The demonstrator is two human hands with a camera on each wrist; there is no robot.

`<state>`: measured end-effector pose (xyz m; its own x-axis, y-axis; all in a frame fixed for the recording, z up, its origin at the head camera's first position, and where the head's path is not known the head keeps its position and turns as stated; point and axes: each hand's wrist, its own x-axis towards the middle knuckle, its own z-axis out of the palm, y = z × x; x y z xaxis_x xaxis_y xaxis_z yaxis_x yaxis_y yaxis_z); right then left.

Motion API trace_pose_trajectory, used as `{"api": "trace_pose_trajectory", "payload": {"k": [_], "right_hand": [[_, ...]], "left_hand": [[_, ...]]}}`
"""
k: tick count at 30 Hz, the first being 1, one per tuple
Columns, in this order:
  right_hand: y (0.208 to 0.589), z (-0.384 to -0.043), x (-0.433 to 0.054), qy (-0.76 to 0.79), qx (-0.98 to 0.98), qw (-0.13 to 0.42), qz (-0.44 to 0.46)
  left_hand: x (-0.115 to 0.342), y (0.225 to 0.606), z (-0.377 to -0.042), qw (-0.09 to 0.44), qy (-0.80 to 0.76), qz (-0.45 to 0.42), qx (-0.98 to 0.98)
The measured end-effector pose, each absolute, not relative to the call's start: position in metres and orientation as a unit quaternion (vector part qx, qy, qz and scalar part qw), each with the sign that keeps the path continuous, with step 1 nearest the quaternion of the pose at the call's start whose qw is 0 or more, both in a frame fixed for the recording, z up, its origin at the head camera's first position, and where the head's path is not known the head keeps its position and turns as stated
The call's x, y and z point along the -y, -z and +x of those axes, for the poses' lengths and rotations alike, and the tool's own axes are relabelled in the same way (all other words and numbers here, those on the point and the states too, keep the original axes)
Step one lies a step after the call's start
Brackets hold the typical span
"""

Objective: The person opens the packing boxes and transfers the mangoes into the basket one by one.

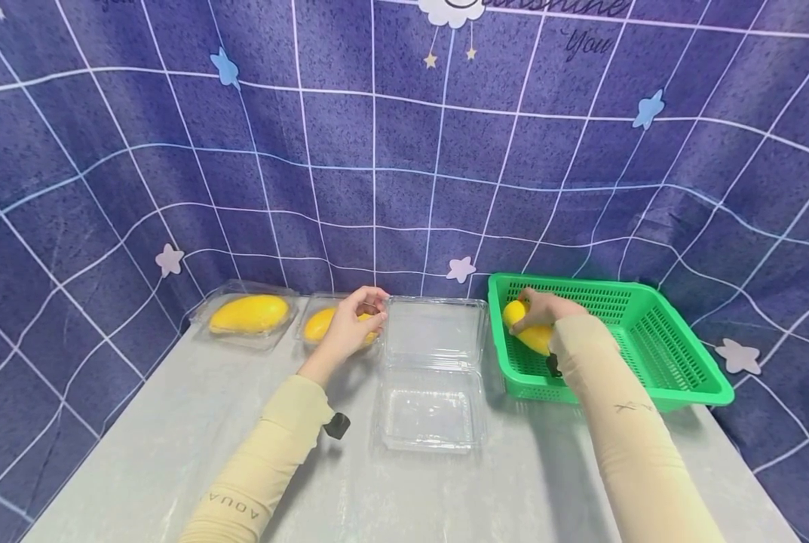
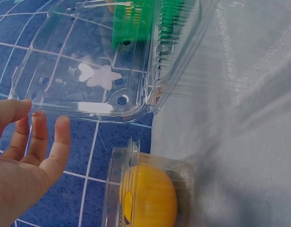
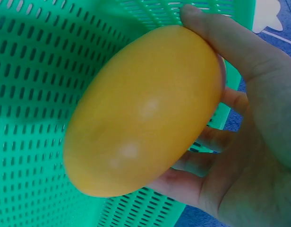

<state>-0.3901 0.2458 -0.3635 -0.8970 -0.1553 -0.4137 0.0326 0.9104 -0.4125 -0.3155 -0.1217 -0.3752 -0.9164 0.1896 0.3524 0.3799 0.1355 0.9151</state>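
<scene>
My right hand (image 1: pixel 546 308) grips a yellow mango (image 1: pixel 536 339) inside the left end of the green basket (image 1: pixel 675 396). The right wrist view shows the thumb and fingers round one end of the smooth mango (image 3: pixel 141 118). An open clear plastic clamshell box (image 1: pixel 434 415) lies left of the basket, its lid (image 1: pixel 434 332) folded back toward the curtain. Beside the lid's left edge is my left hand (image 1: pixel 346 328), its fingers loosely bent and spread; in the left wrist view the fingertips are at the lid's corner, and contact is unclear.
Two closed clear boxes stand at the back left, one holding a mango (image 1: pixel 249 313), the other a mango (image 1: pixel 318 324) partly behind my left hand. A blue gridded curtain (image 1: pixel 404 188) rises behind the grey table (image 1: pixel 350 490).
</scene>
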Motion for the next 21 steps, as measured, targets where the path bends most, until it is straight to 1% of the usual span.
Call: {"api": "trace_pose_trajectory", "payload": {"k": [3, 6, 9, 12, 16, 21], "right_hand": [[0.364, -0.389, -0.245, 0.254, -0.933, 0.254, 0.019], [0.365, -0.391, -0.244, 0.269, -0.925, 0.265, 0.042], [0.367, -0.395, -0.245, 0.255, -0.929, 0.263, 0.047], [0.37, -0.396, -0.244, 0.278, -0.92, 0.265, 0.072], [0.368, -0.388, -0.241, 0.309, -0.908, 0.265, 0.101], [0.365, -0.385, -0.238, 0.327, -0.899, 0.27, 0.11]], "left_hand": [[0.122, 0.375, -0.316, 0.076, 0.626, -0.192, 0.752], [0.122, 0.374, -0.316, 0.072, 0.626, -0.192, 0.752], [0.122, 0.374, -0.316, 0.068, 0.63, -0.192, 0.749], [0.121, 0.373, -0.316, 0.067, 0.632, -0.191, 0.748], [0.121, 0.371, -0.314, 0.066, 0.63, -0.189, 0.75], [0.122, 0.371, -0.313, 0.066, 0.632, -0.188, 0.749]]}}
